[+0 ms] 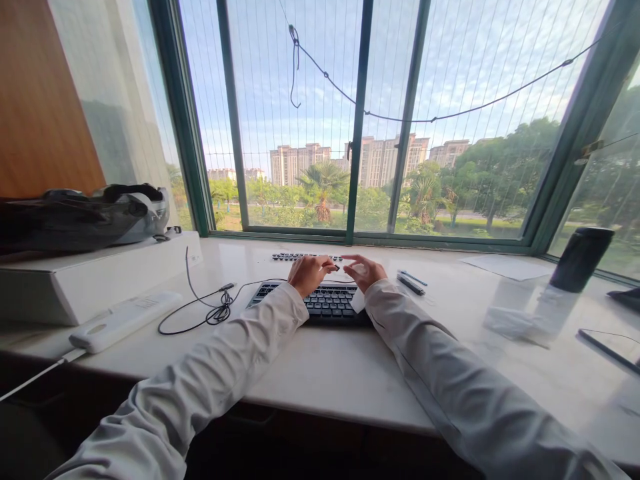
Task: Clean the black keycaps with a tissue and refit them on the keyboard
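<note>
A black keyboard [333, 305] lies on the white counter under both hands. My left hand [311, 272] is above its back edge, with thumb and fingers pinched on a small black keycap [337, 267]. Close by on the right, my right hand [365, 272] has its index finger stretched towards the keycap and its thumb apart from it. A white tissue [357, 301] hangs below that hand over the keyboard, seemingly held by the curled lower fingers, which are partly hidden. Behind the hands, loose black keycaps [295, 257] lie in rows near the window.
A black cable [220, 310] lies coiled left of the keyboard, beside a white power strip [127, 321] and a white box [100, 273]. On the right are pens [411, 283], a clear plastic bag [515, 323], a paper sheet [505, 267] and a black bottle [580, 260].
</note>
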Action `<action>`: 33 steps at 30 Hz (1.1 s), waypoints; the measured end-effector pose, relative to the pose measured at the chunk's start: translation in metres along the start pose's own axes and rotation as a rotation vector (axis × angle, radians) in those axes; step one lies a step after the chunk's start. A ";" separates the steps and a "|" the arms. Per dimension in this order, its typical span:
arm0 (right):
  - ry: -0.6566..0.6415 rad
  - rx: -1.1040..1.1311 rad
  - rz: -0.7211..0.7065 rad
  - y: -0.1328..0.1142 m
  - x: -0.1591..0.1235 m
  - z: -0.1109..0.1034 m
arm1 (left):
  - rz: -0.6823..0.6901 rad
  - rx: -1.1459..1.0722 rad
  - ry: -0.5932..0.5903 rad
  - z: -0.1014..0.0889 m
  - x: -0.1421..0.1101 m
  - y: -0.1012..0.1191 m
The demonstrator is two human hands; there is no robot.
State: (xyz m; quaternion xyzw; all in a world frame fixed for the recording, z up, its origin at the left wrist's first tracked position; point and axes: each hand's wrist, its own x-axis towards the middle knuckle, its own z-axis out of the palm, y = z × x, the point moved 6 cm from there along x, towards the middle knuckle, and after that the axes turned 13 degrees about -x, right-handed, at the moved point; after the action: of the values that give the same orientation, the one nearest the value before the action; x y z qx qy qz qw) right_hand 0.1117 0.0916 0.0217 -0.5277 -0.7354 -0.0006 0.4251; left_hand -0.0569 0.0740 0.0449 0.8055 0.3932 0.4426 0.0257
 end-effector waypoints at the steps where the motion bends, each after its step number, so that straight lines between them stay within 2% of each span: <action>1: -0.012 -0.024 -0.032 -0.002 -0.001 0.000 | 0.007 0.048 -0.026 0.002 -0.001 0.001; 6: -0.067 0.024 0.042 0.008 0.000 0.012 | 0.016 0.085 -0.078 0.005 -0.002 0.006; 10: -0.064 0.201 0.159 0.015 0.000 0.020 | 0.054 -0.116 -0.053 0.004 -0.001 0.011; 13: -0.091 0.384 0.223 0.015 -0.001 0.024 | 0.020 -0.259 0.000 0.002 -0.001 0.011; 18: -0.170 0.530 0.338 0.017 -0.003 0.026 | 0.003 -0.336 -0.001 0.000 -0.001 0.014; 24: -0.231 0.541 0.286 0.010 -0.004 0.031 | 0.042 -0.299 -0.041 -0.012 0.006 0.009; 27: -0.231 0.460 0.291 0.010 -0.005 0.035 | 0.040 -0.231 -0.138 -0.023 0.014 -0.002; 29: -0.216 0.386 0.281 0.010 -0.007 0.036 | -0.036 -0.198 -0.216 -0.031 0.017 -0.017; 33: -0.237 0.287 0.250 0.006 -0.010 0.038 | -0.204 -0.163 -0.515 -0.033 0.014 -0.046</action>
State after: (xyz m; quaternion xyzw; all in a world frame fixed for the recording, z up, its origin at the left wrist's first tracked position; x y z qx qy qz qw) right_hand 0.0931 0.1039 -0.0114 -0.5455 -0.7015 0.2187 0.4032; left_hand -0.1049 0.1049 0.0560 0.8428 0.4160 0.2489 0.2337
